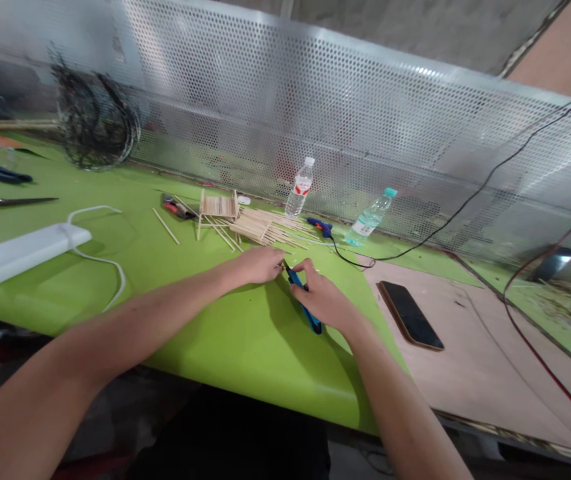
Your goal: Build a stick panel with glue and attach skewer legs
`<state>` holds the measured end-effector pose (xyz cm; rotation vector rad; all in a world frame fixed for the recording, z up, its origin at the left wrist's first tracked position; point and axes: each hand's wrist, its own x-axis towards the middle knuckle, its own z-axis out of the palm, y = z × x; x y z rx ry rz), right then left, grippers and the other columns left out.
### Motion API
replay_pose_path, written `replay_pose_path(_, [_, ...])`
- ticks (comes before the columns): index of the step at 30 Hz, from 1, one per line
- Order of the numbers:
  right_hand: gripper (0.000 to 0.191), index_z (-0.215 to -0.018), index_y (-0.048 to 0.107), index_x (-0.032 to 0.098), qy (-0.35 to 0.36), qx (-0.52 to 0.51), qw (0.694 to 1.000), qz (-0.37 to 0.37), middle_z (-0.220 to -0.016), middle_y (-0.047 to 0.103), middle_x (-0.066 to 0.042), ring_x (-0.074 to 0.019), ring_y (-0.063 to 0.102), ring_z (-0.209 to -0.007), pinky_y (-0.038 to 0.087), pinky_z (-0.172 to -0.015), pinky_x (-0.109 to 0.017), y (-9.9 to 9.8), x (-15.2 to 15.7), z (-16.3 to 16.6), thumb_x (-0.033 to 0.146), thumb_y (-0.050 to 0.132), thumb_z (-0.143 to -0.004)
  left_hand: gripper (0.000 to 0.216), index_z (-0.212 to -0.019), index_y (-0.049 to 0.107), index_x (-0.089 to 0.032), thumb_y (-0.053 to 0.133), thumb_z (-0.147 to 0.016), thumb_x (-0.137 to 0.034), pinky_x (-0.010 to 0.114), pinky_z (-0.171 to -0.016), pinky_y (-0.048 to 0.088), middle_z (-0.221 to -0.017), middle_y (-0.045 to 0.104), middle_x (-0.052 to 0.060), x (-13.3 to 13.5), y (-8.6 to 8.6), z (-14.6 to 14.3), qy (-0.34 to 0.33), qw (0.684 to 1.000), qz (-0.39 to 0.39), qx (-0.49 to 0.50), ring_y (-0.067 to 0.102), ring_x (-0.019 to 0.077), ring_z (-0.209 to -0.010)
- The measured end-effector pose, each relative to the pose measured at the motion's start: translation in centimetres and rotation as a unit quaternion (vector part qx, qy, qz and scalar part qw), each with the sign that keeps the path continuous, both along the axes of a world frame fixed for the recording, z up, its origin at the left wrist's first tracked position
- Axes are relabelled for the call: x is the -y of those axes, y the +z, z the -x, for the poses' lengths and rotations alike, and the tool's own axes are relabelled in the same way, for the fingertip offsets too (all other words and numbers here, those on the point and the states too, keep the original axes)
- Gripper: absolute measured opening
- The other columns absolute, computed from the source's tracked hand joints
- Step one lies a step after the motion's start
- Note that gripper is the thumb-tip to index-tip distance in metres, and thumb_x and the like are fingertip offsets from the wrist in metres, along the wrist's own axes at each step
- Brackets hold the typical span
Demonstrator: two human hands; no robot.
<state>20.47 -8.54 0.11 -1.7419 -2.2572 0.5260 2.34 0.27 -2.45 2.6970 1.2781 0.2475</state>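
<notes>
My right hand (318,293) is wrapped around blue-handled pliers (314,324), whose dark jaws point away from me and to the left. Right at the jaw tips, my left hand (265,265) is closed in a pinch; what lies in its fingers is too small and hidden to make out. Just beyond both hands lies a spread of thin wooden sticks (290,227). A small stick-built frame (218,208) that looks like a tiny chair stands behind them to the left. Red-and-black pliers (178,208) lie beside it.
A glue gun (320,227), a clear bottle (299,190) and a greenish bottle (370,219) stand or lie toward the mesh panel (245,93). A phone (410,317) rests on a board at right. At left are a white power strip (25,253), scissors (10,202) and coiled wire (95,120).
</notes>
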Motion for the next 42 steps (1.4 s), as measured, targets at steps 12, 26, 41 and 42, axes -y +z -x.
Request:
replay_pose_path(12, [0.026,-0.12,0.043,0.021,-0.003,-0.012,1.0,-0.003,-0.072,0.061,0.0,-0.0204,0.056,-0.062,0.031,-0.063,-0.028,-0.1,-0.3,0.0,0.03,0.048,-0.097,0.018,-0.09,0.067,-0.016,0.05,-0.094,-0.022,0.032,-0.07,0.052,-0.094,0.072,0.012,0.3,0.0,-0.1,-0.004,1.0,-0.013,0.023,0.069,0.0228,-0.083])
replay_pose_path(26, [0.023,-0.119,0.045,0.021,0.008,-0.024,1.0,0.014,-0.071,0.061,0.0,-0.0194,0.054,-0.061,0.031,-0.061,-0.028,0.5,0.2,-0.4,0.029,0.047,-0.098,0.021,-0.088,0.069,-0.016,0.049,-0.092,-0.021,0.031,-0.063,0.047,-0.089,0.074,0.013,0.3,0.5,-0.4,0.011,1.0,0.002,-0.007,0.07,0.0247,-0.078])
replay_pose_path(41, [0.024,-0.119,0.046,0.023,0.003,-0.046,0.998,0.033,-0.064,0.056,0.003,-0.0198,0.053,-0.059,0.032,-0.06,-0.028,0.7,-0.1,-0.9,0.032,0.049,-0.097,0.017,-0.091,0.069,-0.017,0.052,-0.093,-0.023,0.031,-0.066,0.047,-0.089,0.074,0.011,0.5,0.7,-0.3,0.013,1.0,0.01,0.008,0.069,0.0245,-0.081])
replay_pose_path(42, [0.024,-0.119,0.046,0.023,0.0,-0.043,0.999,0.029,-0.065,0.056,0.003,-0.0198,0.053,-0.059,0.031,-0.06,-0.028,0.6,-0.1,-0.8,0.032,0.048,-0.097,0.018,-0.092,0.068,-0.017,0.052,-0.093,-0.023,0.031,-0.066,0.047,-0.089,0.074,0.011,0.5,0.7,-0.2,0.01,1.0,0.008,0.008,0.069,0.0244,-0.081])
